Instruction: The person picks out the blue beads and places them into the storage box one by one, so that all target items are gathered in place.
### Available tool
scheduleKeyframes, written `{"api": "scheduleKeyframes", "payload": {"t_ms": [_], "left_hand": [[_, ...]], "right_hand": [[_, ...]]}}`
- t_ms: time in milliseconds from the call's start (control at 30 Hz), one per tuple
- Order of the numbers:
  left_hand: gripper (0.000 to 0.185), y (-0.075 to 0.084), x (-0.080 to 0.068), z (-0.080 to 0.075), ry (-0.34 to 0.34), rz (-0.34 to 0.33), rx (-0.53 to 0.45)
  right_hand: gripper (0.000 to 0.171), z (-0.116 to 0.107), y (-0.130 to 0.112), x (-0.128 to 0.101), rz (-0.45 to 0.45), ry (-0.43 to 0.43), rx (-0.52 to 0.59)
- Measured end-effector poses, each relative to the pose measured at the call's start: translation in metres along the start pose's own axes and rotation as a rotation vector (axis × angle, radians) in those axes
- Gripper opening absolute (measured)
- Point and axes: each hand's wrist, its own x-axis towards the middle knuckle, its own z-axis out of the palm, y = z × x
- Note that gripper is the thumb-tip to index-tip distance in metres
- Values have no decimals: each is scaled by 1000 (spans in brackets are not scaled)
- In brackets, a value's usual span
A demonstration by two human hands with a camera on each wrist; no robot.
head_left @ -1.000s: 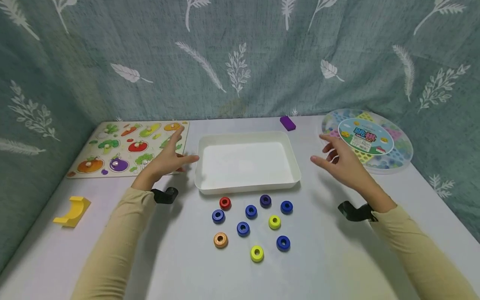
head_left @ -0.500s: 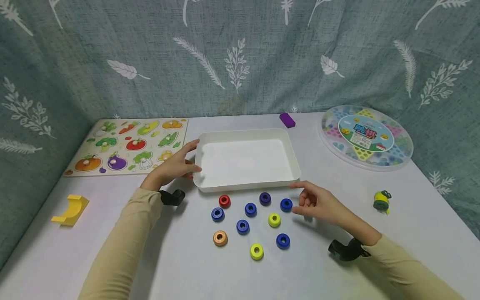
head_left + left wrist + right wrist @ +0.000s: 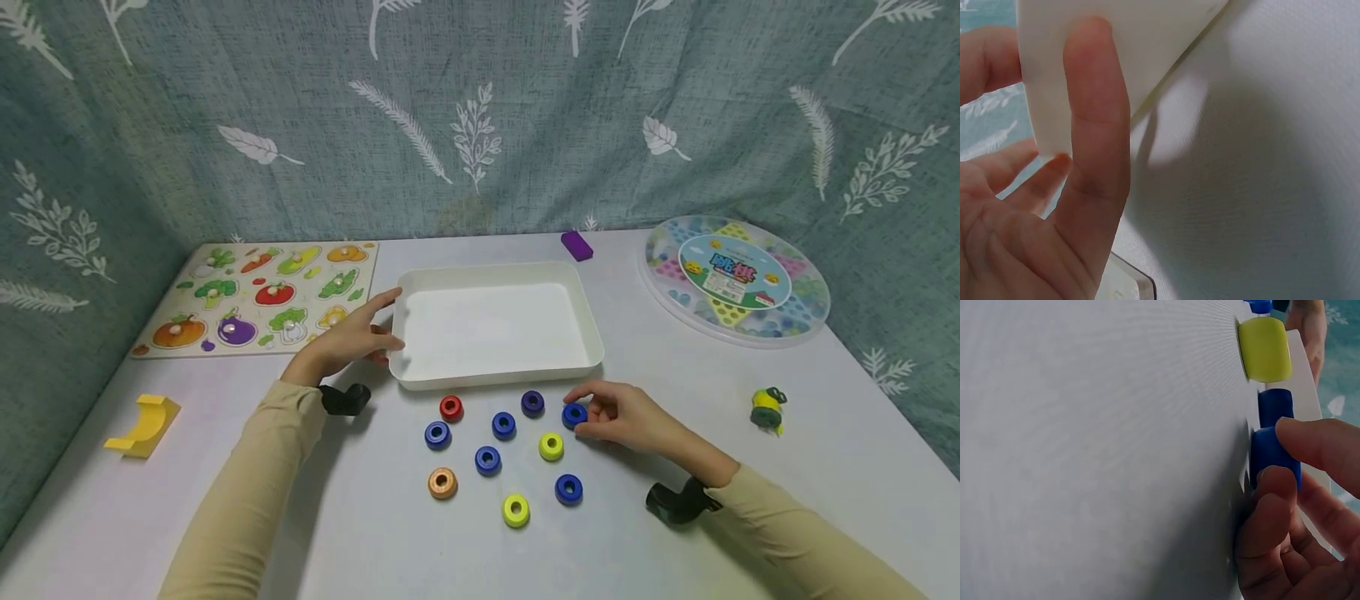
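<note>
Picking up: right hand [image 3: 626,417] fingers [image 3: 1272,506] pinching blue ring [image 3: 574,414]; left hand [image 3: 352,337] fingers straight against tray [image 3: 495,379]; next probably lifting over tray's near rim

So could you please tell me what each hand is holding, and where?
Right hand pinches a blue ring by its sides; left hand touches the white tray edge.

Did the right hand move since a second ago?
Yes. The right hand came down from beside the round game box, toward the person, and now pinches a blue ring below the white tray.
</note>
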Motion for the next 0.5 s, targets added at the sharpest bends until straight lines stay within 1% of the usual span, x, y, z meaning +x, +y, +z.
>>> {"api": "scheduleKeyframes", "payload": {"t_ms": [233, 367, 500], "left_hand": [[87, 0, -2, -2, -5, -5, -10], [87, 0, -2, -3, -6, -6, -12], [87, 0, -1, -2, -12, -12, -14]], "right_hand": [[32, -3, -5, 5, 24, -9, -27], [31, -14, -15, 14, 5, -13, -8], [31, -30, -32, 31, 10, 4, 1]]}}
